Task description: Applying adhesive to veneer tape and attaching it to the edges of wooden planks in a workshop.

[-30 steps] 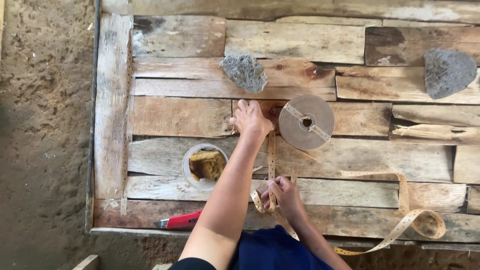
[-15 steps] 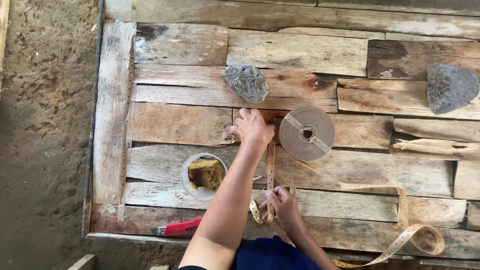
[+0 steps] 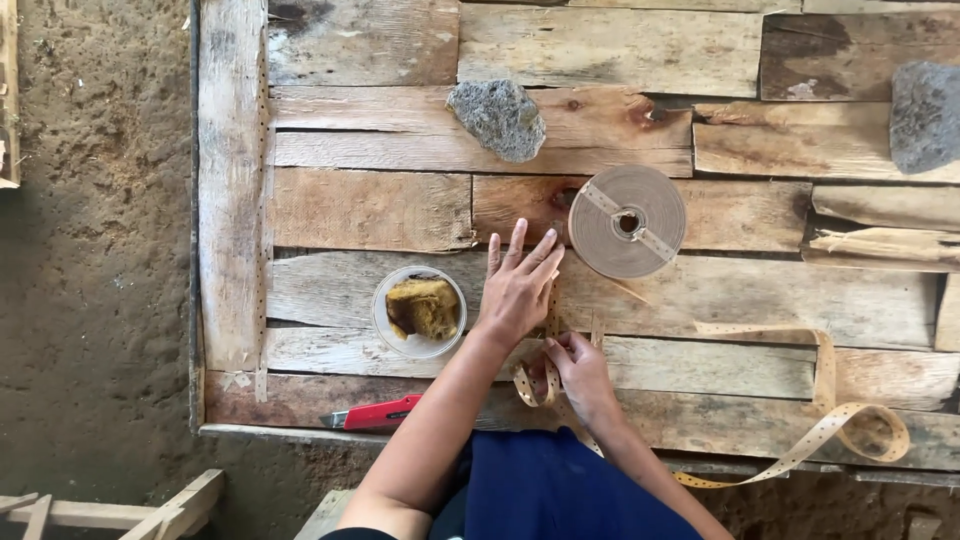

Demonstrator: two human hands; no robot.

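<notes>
Two hands: left hand [image 3: 518, 290] fingers splayed flat, pressing tan perforated paper strip [image 3: 551, 318] to wooden plank counter [image 3: 370, 205]; right hand [image 3: 580, 372] fingers pinching strip.

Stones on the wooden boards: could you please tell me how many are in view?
2. One grey stone lies on the planks just above the left hand. The other stone sits at the right edge, partly cut off by the frame; more may lie outside it.
</notes>
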